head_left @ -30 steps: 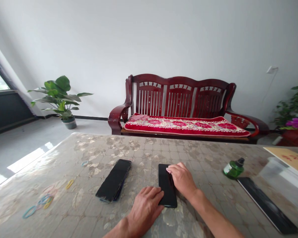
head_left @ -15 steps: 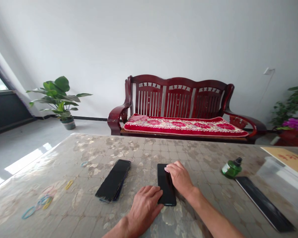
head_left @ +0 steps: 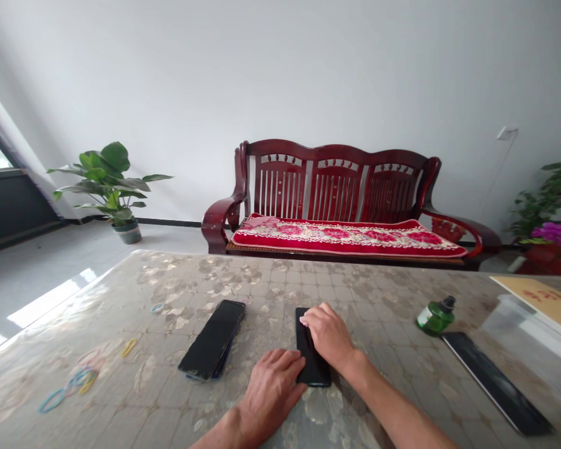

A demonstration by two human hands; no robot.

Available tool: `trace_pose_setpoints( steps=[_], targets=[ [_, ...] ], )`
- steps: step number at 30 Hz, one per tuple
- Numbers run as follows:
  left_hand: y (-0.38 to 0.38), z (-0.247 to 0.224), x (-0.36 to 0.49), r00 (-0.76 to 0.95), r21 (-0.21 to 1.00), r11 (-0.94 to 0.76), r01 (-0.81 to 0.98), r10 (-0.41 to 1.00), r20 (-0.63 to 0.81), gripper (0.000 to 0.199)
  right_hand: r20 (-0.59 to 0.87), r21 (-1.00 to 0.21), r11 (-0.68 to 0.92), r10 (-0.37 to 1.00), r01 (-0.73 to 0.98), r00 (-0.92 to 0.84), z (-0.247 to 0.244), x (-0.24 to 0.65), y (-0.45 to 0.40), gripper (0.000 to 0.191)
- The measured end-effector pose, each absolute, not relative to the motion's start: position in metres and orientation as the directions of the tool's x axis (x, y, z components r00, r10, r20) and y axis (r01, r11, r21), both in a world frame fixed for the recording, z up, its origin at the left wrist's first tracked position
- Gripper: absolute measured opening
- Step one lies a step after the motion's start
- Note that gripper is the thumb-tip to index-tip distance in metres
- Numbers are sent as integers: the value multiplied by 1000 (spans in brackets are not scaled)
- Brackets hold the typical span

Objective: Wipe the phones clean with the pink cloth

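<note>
A black smartphone [head_left: 314, 365] lies flat on the table with its dark screen up. My left hand [head_left: 272, 388] steadies it, fingers together against its lower left edge and the thumb by its bottom corner. Over the upper part of the screen, my right hand [head_left: 328, 333] is closed, its fingertips pinching a small whitish piece [head_left: 303, 320] that looks like tissue or cloth; most of it is hidden. To the left, another black phone [head_left: 212, 337] rests slightly askew on top of a dark bluish, flat item.
Several coloured rubber bands [head_left: 70, 390] lie at the left. On the right are a green bottle [head_left: 436, 318] with a black cap, a long dark flat strip [head_left: 495, 380] and a clear plastic box [head_left: 518, 324]. Beyond the cloth-covered table [head_left: 280, 280] stands a wooden bench [head_left: 336, 181].
My right hand has slid a little left across the phone's upper screen with the whitish piece. My left hand stays at the phone's edge.
</note>
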State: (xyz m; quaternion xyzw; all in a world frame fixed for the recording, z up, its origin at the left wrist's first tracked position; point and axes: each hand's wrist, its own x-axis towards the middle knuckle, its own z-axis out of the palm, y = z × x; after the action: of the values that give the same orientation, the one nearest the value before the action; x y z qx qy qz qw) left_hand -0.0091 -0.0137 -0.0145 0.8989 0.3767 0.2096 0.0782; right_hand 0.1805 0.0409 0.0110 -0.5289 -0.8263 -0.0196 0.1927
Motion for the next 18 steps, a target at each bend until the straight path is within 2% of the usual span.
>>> trace_pose_setpoints(
  steps=[4, 11, 18],
  targets=[
    [-13, -13, -8, 619, 296, -691, 659, 722, 310, 31, 324, -167, 440, 870, 882, -373, 10, 173, 45, 24],
    [-14, -8, -6, 615, 324, -678, 660, 735, 286, 29, 300, -158, 563, 810, 811, -503, 14, 176, 9, 21],
    [-14, -11, -8, 621, 300, -694, 654, 720, 311, 32, 324, -133, 448, 863, 884, -389, 14, 175, 41, 20]
  ],
)
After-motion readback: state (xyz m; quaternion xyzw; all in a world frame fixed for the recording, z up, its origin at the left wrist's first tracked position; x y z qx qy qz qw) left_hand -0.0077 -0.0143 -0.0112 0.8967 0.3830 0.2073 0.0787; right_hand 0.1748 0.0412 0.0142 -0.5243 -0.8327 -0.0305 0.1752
